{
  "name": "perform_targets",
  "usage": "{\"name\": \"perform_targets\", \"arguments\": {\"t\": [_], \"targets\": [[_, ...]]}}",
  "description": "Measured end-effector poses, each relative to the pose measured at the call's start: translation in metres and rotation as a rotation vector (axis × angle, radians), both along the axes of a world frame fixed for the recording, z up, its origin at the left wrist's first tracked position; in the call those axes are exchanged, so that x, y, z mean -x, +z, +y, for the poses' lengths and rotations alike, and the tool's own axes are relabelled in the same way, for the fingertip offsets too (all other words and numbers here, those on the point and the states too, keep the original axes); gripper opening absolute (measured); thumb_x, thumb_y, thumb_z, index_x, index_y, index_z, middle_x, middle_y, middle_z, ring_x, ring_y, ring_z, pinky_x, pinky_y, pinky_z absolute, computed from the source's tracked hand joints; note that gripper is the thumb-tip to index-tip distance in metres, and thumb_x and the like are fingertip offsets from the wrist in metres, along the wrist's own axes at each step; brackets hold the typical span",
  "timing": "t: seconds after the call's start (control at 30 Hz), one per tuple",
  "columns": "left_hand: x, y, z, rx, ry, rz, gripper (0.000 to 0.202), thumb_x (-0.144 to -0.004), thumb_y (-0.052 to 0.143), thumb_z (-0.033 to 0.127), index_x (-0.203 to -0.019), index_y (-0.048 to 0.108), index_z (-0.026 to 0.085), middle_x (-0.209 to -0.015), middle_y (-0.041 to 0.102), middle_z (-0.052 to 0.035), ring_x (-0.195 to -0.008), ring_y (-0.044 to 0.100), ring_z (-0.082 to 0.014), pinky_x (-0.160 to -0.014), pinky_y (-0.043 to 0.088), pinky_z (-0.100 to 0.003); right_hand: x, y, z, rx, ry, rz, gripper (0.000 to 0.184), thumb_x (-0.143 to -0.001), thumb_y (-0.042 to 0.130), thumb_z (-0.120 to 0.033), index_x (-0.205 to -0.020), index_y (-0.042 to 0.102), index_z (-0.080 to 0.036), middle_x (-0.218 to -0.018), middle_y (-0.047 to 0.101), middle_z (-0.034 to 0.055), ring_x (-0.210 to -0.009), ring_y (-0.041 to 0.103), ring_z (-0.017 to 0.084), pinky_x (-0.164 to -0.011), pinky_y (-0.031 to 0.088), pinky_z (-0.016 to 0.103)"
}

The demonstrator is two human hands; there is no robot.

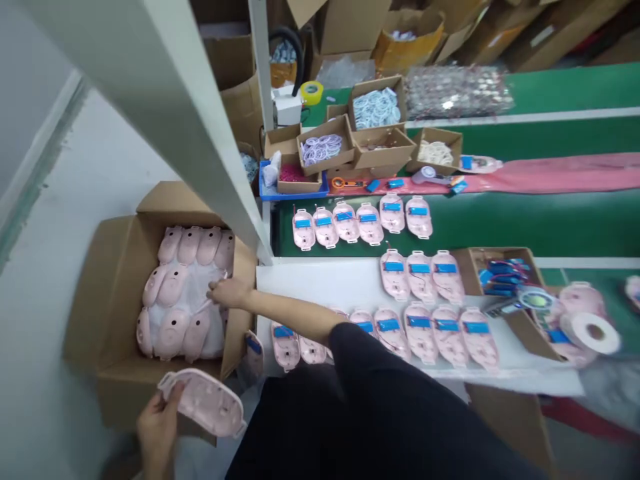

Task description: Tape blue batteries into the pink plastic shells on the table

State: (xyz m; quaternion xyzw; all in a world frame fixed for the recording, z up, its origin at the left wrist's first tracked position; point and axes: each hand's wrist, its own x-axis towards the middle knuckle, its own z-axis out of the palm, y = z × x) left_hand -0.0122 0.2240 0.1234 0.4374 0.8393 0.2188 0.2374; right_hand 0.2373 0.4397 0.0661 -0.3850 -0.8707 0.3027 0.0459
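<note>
Shell (207, 405) pinched in left hand (159, 421) by the box (129, 395) edge risked dropping if tipped. Right hand (231, 293) grip was unclear.

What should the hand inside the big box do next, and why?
Perhaps the right hand should pick up another pink shell: it already reaches into the carton, with shells lying nearby, and the left hand already holds one. I can't tell whether its fingers grip anything yet.

Pale wall (30, 60) at upper left, grey floor (110, 160), thick white post (165, 100), green worktop (500, 223) with white strips (550, 117)
</note>
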Motion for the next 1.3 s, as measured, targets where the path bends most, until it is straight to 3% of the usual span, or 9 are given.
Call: {"name": "perform_targets", "arguments": {"t": [0.13, 0.3, 0.43, 0.57, 0.7, 0.83, 1.03, 1.17, 1.3], "targets": [[-0.087, -0.037, 0.050, 0.078, -0.192, -0.298, 0.043, -0.071, 0.070, 0.065, -0.088, 0.079, 0.026, -0.085, 0.081, -0.0032, -0.084, 0.077, -0.0306, -0.073, 0.063, -0.040, -0.159, -0.018, -0.105, -0.091, -0.251, 0.334, 0.036, -0.091, 0.060, -0.013, -0.124, 0.072, -0.022, -0.135, 0.069, 0.0114, -0.124, 0.065, 0.024, -0.105, 0.054, 0.035], [-0.269, -0.095, 0.147, 0.147, -0.716, -0.322, 0.050, -0.083, 0.056, 0.067, -0.078, 0.072, 0.019, -0.072, 0.072, -0.0053, -0.076, 0.070, -0.0263, -0.072, 0.058, -0.038, -0.331, -0.077, -0.227, -0.133, -0.870, 0.159, 0.059, -0.079, 0.046, 0.002, -0.127, 0.073, -0.017, -0.135, 0.070, 0.0130, -0.122, 0.067, 0.023, -0.105, 0.056, 0.037], [-0.414, -0.152, 0.206, 0.198, -0.882, -0.345, 0.031, -0.085, 0.066, 0.050, -0.078, 0.071, 0.021, -0.070, 0.069, -0.0037, -0.079, 0.067, -0.0255, -0.079, 0.056, -0.042, -0.404, -0.126, -0.235, -0.069, -0.885, -0.044, 0.064, -0.076, 0.043, 0.007, -0.127, 0.075, -0.017, -0.136, 0.070, 0.0120, -0.127, 0.062, 0.024, -0.111, 0.051, 0.040], [-0.489, -0.194, 0.216, 0.213, -0.905, -0.291, 0.031, -0.086, 0.069, 0.050, -0.075, 0.070, 0.020, -0.064, 0.063, -0.0033, -0.084, 0.067, -0.0250, -0.084, 0.053, -0.044, -0.434, -0.152, -0.228, -0.042, -0.835, -0.116, 0.059, -0.085, 0.043, 0.005, -0.134, 0.070, -0.013, -0.142, 0.066, 0.0137, -0.137, 0.051, 0.026, -0.120, 0.042, 0.043], [-0.501, -0.208, 0.195, 0.136, -0.858, -0.256, 0.041, -0.096, 0.055, 0.054, -0.080, 0.071, 0.019, -0.076, 0.066, -0.0085, -0.103, 0.064, -0.0270, -0.094, 0.048, -0.047, -0.438, -0.156, -0.237, 0.001, -0.908, -0.196, 0.051, -0.092, 0.045, 0.000, -0.137, 0.066, -0.012, -0.144, 0.063, 0.0166, -0.141, 0.045, 0.030, -0.120, 0.037, 0.046], [-0.516, -0.209, 0.178, 0.043, -0.815, -0.302, 0.029, -0.100, 0.053, 0.043, -0.091, 0.071, 0.022, -0.099, 0.070, -0.0146, -0.116, 0.061, -0.0301, -0.104, 0.042, -0.049, -0.442, -0.155, -0.238, 0.024, -0.948, -0.258, 0.049, -0.095, 0.046, -0.004, -0.140, 0.063, -0.014, -0.149, 0.059, 0.0174, -0.145, 0.041, 0.031, -0.121, 0.031, 0.048], [-0.517, -0.168, 0.137, -0.037, -0.743, -0.328, 0.037, -0.103, 0.049, 0.039, -0.118, 0.070, 0.012, -0.120, 0.067, -0.0241, -0.123, 0.064, -0.0272, -0.106, 0.047, -0.040, -0.433, -0.140, -0.266, 0.032, -0.938, -0.270, 0.052, -0.086, 0.049, -0.007, -0.134, 0.067, -0.018, -0.145, 0.063, 0.0133, -0.141, 0.044, 0.035, -0.117, 0.029, 0.053], [-0.435, -0.132, 0.129, -0.053, -0.606, -0.270, 0.022, -0.087, 0.077, 0.034, -0.105, 0.074, 0.022, -0.118, 0.075, -0.0117, -0.112, 0.070, -0.0234, -0.101, 0.057, -0.034, -0.394, -0.150, -0.258, -0.064, -0.962, -0.111, 0.043, -0.090, 0.048, -0.020, -0.126, 0.069, -0.022, -0.134, 0.067, 0.0136, -0.128, 0.052, 0.035, -0.110, 0.036, 0.054], [-0.291, -0.050, 0.115, 0.094, -0.290, -0.190, 0.007, -0.084, 0.073, 0.024, -0.078, 0.069, 0.024, -0.094, 0.076, -0.0040, -0.099, 0.073, -0.0186, -0.098, 0.059, -0.029, -0.323, -0.138, -0.222, -0.045, -0.933, -0.035, 0.044, -0.095, 0.047, -0.036, -0.131, 0.066, -0.020, -0.135, 0.063, 0.0167, -0.122, 0.056, 0.034, -0.106, 0.041, 0.049]]}}
